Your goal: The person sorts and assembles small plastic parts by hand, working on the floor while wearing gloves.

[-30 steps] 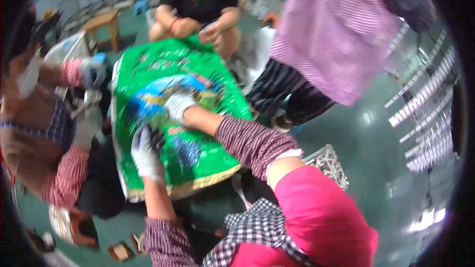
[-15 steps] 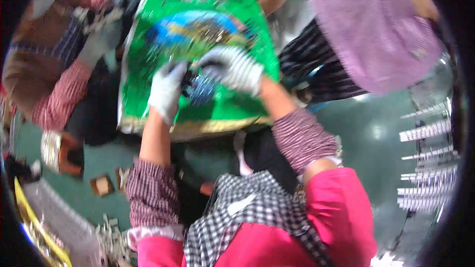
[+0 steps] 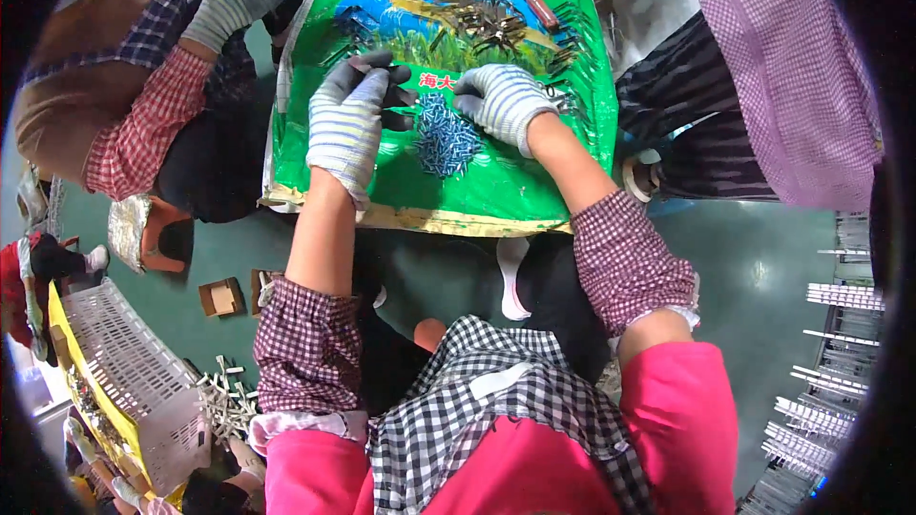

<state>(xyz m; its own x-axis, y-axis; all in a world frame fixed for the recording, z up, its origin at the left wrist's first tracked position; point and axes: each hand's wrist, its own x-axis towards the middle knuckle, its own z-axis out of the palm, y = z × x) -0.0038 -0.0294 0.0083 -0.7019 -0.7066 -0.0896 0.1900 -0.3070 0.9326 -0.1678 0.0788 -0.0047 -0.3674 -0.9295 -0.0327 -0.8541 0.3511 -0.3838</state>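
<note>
Curling around several dark strips (image 3: 399, 121), the left hand (image 3: 348, 119) was over the green cover (image 3: 534, 195) of the table, the strips poking out past its fingers toward the right. The right hand (image 3: 506, 103) had thumb and forefinger drawn close together beside the upper part of a heap of small blue fasteners (image 3: 447, 141); whether anything was pinched there could not be told.

That heap lay loose on the cover, between the two hands. Each fastener looked light, hard and stiff, likely to roll or slide on the glossy surface and to slip against a gloved fingertip; a pinch across the middle of a single one seemed the surest hold, best taken at the heap's fringe, where fewer appeared to overlap.

The strips appeared thin, rigid and light too, probably steadier held by their flat faces than by their ends. Farther off, similar-looking pieces lay in a dark pile (image 3: 491, 24), near a red-handled screwdriver (image 3: 540, 10), whose handle offered the natural grip.
</note>
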